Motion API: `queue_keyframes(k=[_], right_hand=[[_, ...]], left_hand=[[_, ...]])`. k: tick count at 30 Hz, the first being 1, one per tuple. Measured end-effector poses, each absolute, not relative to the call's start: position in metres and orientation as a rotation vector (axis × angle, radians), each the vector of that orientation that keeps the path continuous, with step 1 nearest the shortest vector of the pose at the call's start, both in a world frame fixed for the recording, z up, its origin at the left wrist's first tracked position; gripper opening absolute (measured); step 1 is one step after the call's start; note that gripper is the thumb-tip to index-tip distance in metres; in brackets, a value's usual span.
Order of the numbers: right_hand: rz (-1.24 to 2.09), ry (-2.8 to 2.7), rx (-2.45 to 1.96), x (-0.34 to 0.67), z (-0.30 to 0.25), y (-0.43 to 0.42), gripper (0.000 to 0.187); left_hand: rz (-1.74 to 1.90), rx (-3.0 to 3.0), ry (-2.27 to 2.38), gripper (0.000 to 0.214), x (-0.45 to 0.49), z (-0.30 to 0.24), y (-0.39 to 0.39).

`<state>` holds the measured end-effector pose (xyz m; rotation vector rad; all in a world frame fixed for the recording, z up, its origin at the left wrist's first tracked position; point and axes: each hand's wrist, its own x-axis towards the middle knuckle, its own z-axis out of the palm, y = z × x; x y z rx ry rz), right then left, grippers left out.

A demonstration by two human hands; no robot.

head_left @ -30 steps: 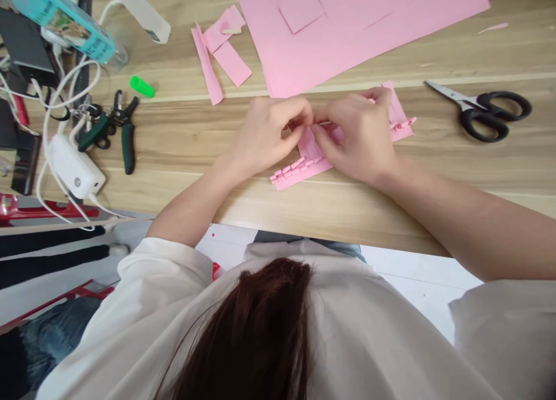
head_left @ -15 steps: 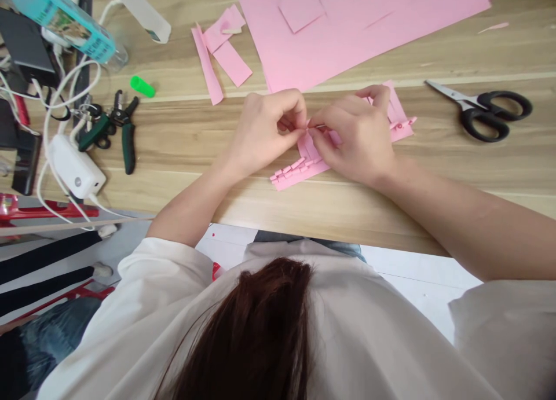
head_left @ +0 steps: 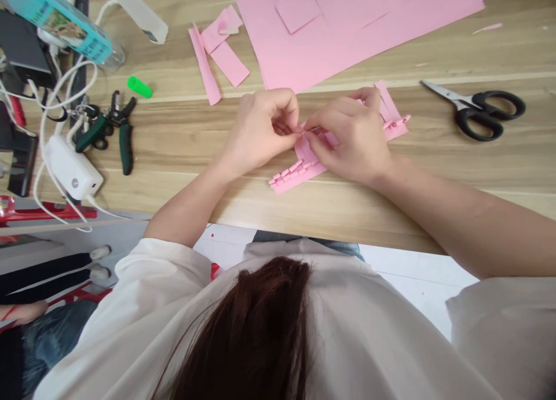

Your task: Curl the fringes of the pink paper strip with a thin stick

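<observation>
Paper [head_left: 306, 151], pink and folded, with small rolled pieces along its near edge, lies aslant on the pale wood-grain worktop [head_left: 182, 139], partly covered by the bare right hand [head_left: 354, 135]. That hand and the bare left hand [head_left: 260, 131], thumbs and forefingers drawn together, pinch a tiny bit of it. Black-handled steel scissors [head_left: 475, 102] lie to the right.

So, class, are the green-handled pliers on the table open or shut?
Open: the pliers lie with handles spread and jaws apart.
</observation>
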<state>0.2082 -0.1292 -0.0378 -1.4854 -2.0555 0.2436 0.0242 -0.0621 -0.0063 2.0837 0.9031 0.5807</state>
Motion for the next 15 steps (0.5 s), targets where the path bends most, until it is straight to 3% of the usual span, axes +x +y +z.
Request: queue_keyframes(k=[15], right_hand=[[0.249,-2.086,-1.439,0.2074,-0.0396,-0.1293,0.019]], left_hand=[[0.526,2.054,0.915,0.029,0.0243,-0.0077,-0.0633]])
